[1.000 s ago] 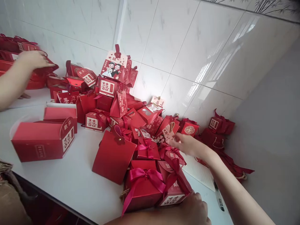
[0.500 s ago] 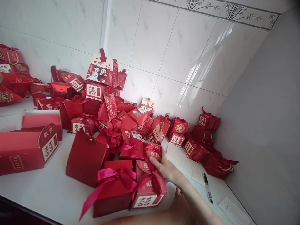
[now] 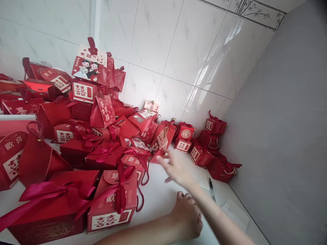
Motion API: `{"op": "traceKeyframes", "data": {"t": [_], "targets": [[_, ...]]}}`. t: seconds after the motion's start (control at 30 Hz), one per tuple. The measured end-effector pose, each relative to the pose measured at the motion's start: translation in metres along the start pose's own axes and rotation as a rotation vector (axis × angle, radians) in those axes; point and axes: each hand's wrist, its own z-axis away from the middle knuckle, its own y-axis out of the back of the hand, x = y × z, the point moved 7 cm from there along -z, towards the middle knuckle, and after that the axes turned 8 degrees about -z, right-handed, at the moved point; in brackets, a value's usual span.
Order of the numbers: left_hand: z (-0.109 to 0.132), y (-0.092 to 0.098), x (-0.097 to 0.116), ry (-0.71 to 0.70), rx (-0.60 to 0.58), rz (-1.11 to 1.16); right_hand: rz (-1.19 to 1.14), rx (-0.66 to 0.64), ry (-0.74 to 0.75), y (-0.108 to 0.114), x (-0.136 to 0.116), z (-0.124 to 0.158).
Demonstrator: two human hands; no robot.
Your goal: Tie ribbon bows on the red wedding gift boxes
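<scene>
My right hand (image 3: 175, 170) reaches in from the lower right, slightly blurred. Its fingers are spread and hold nothing. The fingertips are close to an upright red gift bag (image 3: 163, 141) with a couple printed on its tag; whether they touch I cannot tell. My left hand (image 3: 187, 214) rests on the table, curled into a fist, with nothing seen in it. Left of it stands a red gift box (image 3: 112, 199) with a ribbon bow and a white label. Beside that box is a larger red box (image 3: 55, 204) with a magenta bow. Behind them sits a smaller "歡喜" box (image 3: 134, 163).
Many red gift boxes (image 3: 102, 112) are heaped along the tiled wall (image 3: 153, 44). More stacked boxes (image 3: 201, 154) stand in the right corner. A lined notebook (image 3: 195, 172), a black pen (image 3: 212, 189) and a white paper (image 3: 235, 212) lie at the right.
My right hand has let go of the small ribboned box and moved off it, fingers spreading. My left fist has come into fuller view. The camera view has shifted, moving the boxes leftward.
</scene>
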Motion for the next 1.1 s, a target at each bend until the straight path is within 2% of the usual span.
{"op": "traceKeyframes", "data": {"t": [0.03,0.07,0.1,0.13,0.17,0.23,0.27,0.33,0.4,0.53,0.63,0.73,0.8,0.93,1.0,1.1], "targets": [[0.003,-0.006,0.010,-0.132,-0.135,-0.041,0.209,0.160,0.037,0.035,0.006,-0.002],[0.008,-0.013,0.021,-0.278,-0.284,-0.104,0.431,0.326,0.013,0.071,0.016,-0.001],[0.015,-0.019,0.029,-0.406,-0.416,-0.176,0.616,0.461,-0.063,0.106,0.028,0.002],[0.021,-0.023,0.033,-0.488,-0.503,-0.246,0.665,0.541,-0.132,0.136,0.043,0.007],[0.024,-0.024,0.035,-0.522,-0.543,-0.298,0.687,0.603,-0.197,0.164,0.058,0.014],[0.024,-0.023,0.036,-0.500,-0.548,-0.319,0.705,0.736,-0.353,0.211,0.088,0.032],[0.024,-0.023,0.036,-0.490,-0.554,-0.317,0.695,0.783,-0.420,0.228,0.101,0.041],[0.022,-0.024,0.035,-0.470,-0.562,-0.312,0.653,0.821,-0.507,0.248,0.126,0.052],[0.017,-0.023,0.032,-0.439,-0.556,-0.312,0.621,0.833,-0.534,0.254,0.144,0.053],[-0.003,-0.011,0.024,-0.363,-0.489,-0.313,0.593,0.870,-0.542,0.248,0.167,0.048],[-0.018,0.006,0.016,-0.296,-0.417,-0.282,0.582,0.902,-0.523,0.245,0.170,0.050],[-0.026,0.028,0.006,-0.263,-0.366,-0.247,0.572,0.915,-0.478,0.249,0.162,0.057],[-0.029,0.045,-0.001,-0.250,-0.318,-0.228,0.591,0.958,-0.365,0.254,0.148,0.064],[-0.037,0.070,-0.016,-0.175,-0.223,-0.046,0.557,1.081,0.009,0.257,0.104,0.088],[-0.044,0.072,-0.023,-0.077,-0.183,0.098,0.511,1.076,0.184,0.242,0.081,0.097],[-0.053,0.061,-0.028,0.056,-0.120,0.177,0.453,0.977,0.429,0.193,0.050,0.094]]}}
